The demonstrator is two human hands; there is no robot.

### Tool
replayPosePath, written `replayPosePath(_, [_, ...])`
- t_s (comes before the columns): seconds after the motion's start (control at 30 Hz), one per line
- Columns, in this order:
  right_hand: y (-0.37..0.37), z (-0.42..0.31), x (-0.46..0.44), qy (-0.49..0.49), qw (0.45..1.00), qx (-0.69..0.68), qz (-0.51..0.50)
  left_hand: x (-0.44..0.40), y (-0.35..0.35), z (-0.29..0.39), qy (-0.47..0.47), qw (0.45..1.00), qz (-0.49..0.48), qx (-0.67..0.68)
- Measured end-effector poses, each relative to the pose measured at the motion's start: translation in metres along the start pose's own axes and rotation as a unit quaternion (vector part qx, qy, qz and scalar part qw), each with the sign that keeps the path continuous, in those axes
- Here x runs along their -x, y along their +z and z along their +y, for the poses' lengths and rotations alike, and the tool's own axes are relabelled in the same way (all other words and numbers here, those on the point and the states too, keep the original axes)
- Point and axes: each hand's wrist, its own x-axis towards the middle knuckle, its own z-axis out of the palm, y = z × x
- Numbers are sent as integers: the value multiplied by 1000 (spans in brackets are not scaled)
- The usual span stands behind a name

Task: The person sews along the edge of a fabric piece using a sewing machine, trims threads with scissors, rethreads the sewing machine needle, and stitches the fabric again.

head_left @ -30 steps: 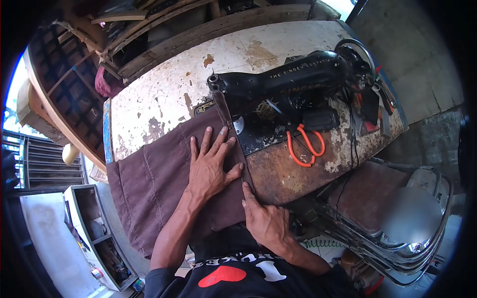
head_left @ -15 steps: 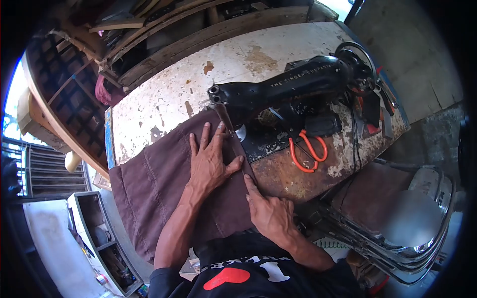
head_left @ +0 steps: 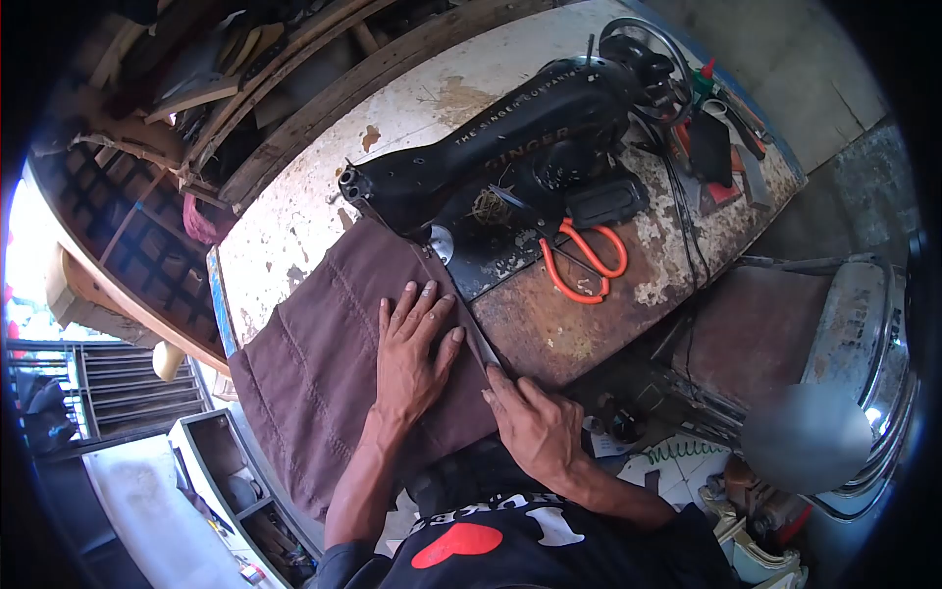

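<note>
A quilted brown cloth (head_left: pixel 329 324) with stitched rows lies on the worn table, its far end under the head of a black Singer sewing machine (head_left: pixel 491 133). My left hand (head_left: pixel 414 348) rests flat on the cloth, fingers spread, short of the needle area. At the cloth's right edge, my right hand (head_left: pixel 538 427) is closed with thumb and index finger pinching the hem. A narrow pale strip shows along the edge just ahead of that index finger. Orange-handled scissors (head_left: pixel 601 263) lie beside the machine's base, their blades partly hidden.
The table (head_left: pixel 549 339) has chipped paint and a front edge near my body. Small tools and a bottle with a red tip (head_left: pixel 706 69) stand near the handwheel. Stacked metal-framed chairs (head_left: pixel 756 334) are at the right. A drawer unit (head_left: pixel 235 471) stands lower left.
The view has shifted, showing more of the machine. My left hand has drawn back from the needle toward my body. My right index finger, stretched along the edge before, is now bent at the hem.
</note>
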Motion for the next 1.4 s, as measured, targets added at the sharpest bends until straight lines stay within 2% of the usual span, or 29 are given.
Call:
replayPosePath(0.33, [8,5,8,11,999,-12,31,1,10,5,-2,999,22,-45])
replayPosePath(0.4, [-2,2,7,20,999,-22,-44,2,10,7,-8,998,16,-58])
replayPosePath(0.6, [1,2,10,35,996,16,-75,6,6,10,-29,995,-11,-90])
replayPosePath(1.03, [1,-3,-15,10,995,46,-84,-8,7,-10,-23,997,8,-69])
replayPosePath(1.4, [8,-10,-40,36,992,66,-102,-30,3,-32,-18,997,16,-74])
